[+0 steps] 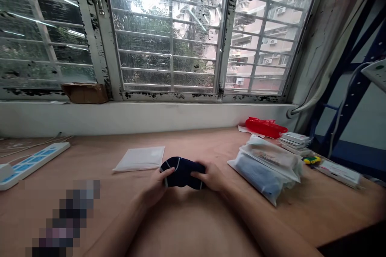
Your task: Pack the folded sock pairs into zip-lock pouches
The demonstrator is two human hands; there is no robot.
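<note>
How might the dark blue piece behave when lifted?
The dark blue piece is probably soft and pliable, as its outline curves between the left hand and right hand. Its matte surface suggests light fabric, unlikely to slip.

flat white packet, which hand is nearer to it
Left. The left hand is near the right end of the flat white packet; the right hand is farther right.

Hidden behind navy cloth point(184, 172): most fingers of left hand point(154, 188) and right hand point(212, 176). Pixelated beyond telling, near left: long object point(64, 221). Cut off by left edge: power strip point(37, 164).
</note>
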